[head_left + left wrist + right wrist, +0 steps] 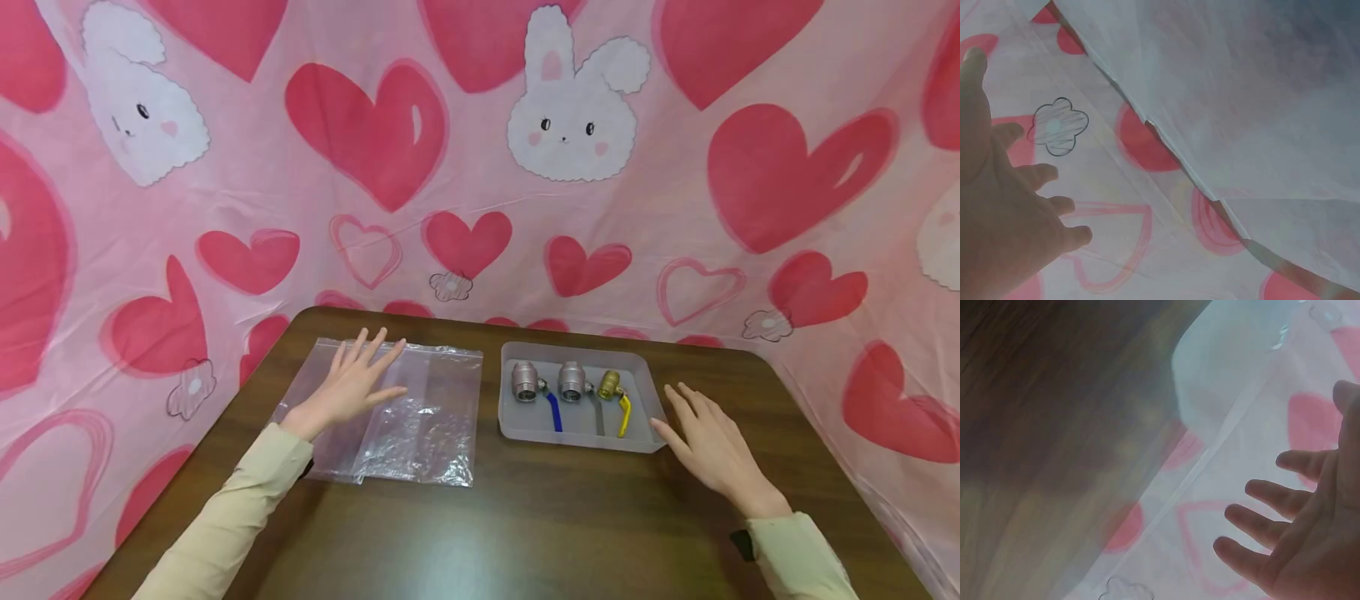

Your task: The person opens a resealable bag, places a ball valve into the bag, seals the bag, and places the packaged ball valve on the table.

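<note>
My left hand (348, 392) is spread with fingers straight over a clear plastic bag (420, 433) on the left of the table; whether it touches the plastic I cannot tell. My right hand (708, 446) holds nothing, its fingers extended beside the right end of a translucent plastic tray (577, 443). In that tray lie three ball valves: a silvery one with a blue lever (525, 382), another silvery one with a grey lever (572, 382), and a smaller brass one with a yellow lever (610, 384). Both wrist views show empty fingers, the left hand (1016, 194) and right hand (1310, 519).
A brown wood-grain table (525, 525) bears everything. Behind it and along its sides hangs a pink cloth (480, 183) with hearts and rabbits. In the right wrist view the tray's corner (1216, 375) shows near the table edge.
</note>
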`<state>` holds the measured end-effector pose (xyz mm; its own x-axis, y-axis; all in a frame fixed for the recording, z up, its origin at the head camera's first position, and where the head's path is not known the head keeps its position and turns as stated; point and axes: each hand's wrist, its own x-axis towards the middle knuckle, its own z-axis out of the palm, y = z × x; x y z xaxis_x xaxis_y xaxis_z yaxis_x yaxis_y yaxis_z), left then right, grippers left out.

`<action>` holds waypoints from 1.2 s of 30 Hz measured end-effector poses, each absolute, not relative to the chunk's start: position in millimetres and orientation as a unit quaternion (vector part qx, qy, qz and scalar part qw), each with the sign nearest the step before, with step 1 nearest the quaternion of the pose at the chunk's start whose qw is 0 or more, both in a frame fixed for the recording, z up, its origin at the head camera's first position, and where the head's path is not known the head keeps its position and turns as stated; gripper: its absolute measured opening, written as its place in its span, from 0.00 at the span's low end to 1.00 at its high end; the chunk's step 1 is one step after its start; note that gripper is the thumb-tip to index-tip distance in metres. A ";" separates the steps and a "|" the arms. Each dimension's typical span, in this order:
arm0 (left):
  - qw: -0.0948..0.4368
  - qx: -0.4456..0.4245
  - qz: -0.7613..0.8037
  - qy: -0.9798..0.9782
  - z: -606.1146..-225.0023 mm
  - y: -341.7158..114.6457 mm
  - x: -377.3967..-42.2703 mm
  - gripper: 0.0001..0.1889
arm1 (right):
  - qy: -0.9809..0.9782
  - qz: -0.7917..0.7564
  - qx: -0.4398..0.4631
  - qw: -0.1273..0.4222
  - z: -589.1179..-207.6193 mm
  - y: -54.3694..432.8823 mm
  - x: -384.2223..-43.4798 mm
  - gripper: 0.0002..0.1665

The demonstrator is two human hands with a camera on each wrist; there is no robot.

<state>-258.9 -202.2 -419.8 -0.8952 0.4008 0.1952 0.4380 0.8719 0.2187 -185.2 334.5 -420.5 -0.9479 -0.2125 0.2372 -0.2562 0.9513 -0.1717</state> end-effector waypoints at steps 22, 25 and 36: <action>0.085 -0.244 -0.184 -0.948 -416.1 -196.4 -264.2 0.40 | -0.944 0.157 0.196 0.213 -422.5 268.1 -177.4 0.31; 0.079 -0.241 -0.188 -0.949 -416.4 -195.9 -265.4 0.39 | -0.941 0.160 0.206 0.215 -423.7 260.7 -175.6 0.30; 0.047 -0.233 -0.211 -0.948 -420.6 -194.6 -273.7 0.37 | -0.940 0.193 0.226 0.170 -422.7 236.0 -171.8 0.25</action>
<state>-273.7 -194.6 -420.6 -0.8869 0.4224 0.1873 0.4620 0.8026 0.3773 -171.8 236.0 -422.7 -0.8396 -0.3594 0.4073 -0.4907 0.8235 -0.2847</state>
